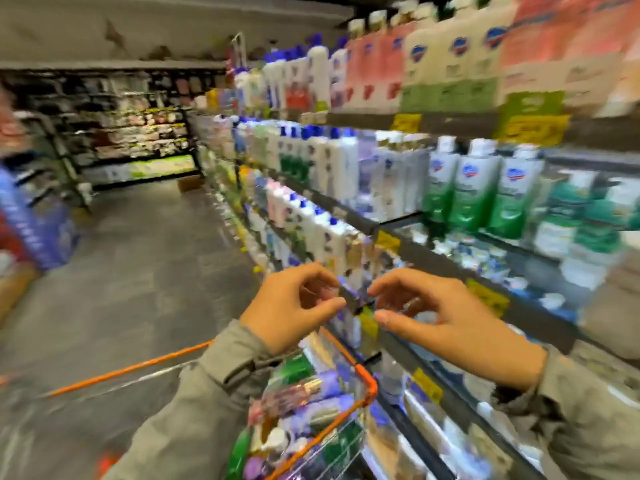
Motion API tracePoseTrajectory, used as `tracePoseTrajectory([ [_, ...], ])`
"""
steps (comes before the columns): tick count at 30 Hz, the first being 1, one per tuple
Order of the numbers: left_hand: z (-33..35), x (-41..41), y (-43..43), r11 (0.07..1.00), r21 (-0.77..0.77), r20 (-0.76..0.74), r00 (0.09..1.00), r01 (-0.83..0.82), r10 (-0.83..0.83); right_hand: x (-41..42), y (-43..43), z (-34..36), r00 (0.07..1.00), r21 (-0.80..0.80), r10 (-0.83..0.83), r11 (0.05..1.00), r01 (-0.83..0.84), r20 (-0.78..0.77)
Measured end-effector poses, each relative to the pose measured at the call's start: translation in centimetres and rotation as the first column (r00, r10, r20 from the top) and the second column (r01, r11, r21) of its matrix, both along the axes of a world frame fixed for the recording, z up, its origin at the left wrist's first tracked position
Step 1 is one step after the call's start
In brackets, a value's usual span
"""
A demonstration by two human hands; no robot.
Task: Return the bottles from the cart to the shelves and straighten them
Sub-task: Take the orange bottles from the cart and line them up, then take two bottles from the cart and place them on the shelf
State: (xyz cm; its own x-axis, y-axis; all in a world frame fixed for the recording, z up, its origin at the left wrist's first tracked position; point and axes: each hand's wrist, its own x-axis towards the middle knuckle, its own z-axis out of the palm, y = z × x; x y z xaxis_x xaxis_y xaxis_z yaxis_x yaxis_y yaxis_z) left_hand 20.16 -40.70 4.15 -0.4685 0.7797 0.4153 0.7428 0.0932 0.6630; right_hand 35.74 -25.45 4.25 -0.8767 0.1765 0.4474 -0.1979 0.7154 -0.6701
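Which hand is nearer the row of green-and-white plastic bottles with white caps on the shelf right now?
Right. The right hand is below the green-and-white bottles, slightly left of them; the left hand is further left, over the orange-rimmed wire cart.

You are standing in a shop aisle. The floor (145, 271) under you is grey and smooth, with a soft shine on it. At the end of the aisle a far rack (138, 133) stands across your way. It is dark and full of small packs too blurry to tell apart, and its bottom shelf glows bright. A brown cardboard box (190, 183) sits on the floor near its right end. Above it runs a pale grey wall (156, 26) with brown stains. On your left stands a dark side rack (59, 157), and near it a blurred stack of blue and red packs (31, 230).
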Motion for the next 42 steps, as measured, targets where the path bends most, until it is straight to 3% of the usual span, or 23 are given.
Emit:
tracePoseTrajectory([
  [9,-7.8,-7.0,-11.5,0.944,-0.127,0.097,0.943,-0.305,0.318,-13.6,-6.7,-8.7,0.936,-0.057,0.252,0.968,-0.245,0.245],
  [20,-15.8,-14.2,-12.7,0.828,-0.348,0.275,0.796,-0.440,0.539,-23.7,-4.8,-15.5,0.834,-0.167,0.359,0.933,-0.318,0.420],
  [27,-23.0,-18.5,-11.8,0.698,-0.541,0.348,0.630,-0.470,0.694,-30.8,-2.0,-22.2,0.687,-0.205,0.411,0.909,-0.364,0.600],
  [33,-30.2,-20.3,-12.3,0.556,-0.677,0.367,0.433,-0.483,0.823,-35.6,-1.5,-29.2,0.558,-0.182,0.415,0.886,-0.426,0.719],
  [42,-37.5,-22.1,-13.7,0.379,-0.833,0.244,0.347,-0.404,0.906,-39.0,-1.1,-38.3,0.434,-0.113,0.367,0.854,-0.508,0.823],
])
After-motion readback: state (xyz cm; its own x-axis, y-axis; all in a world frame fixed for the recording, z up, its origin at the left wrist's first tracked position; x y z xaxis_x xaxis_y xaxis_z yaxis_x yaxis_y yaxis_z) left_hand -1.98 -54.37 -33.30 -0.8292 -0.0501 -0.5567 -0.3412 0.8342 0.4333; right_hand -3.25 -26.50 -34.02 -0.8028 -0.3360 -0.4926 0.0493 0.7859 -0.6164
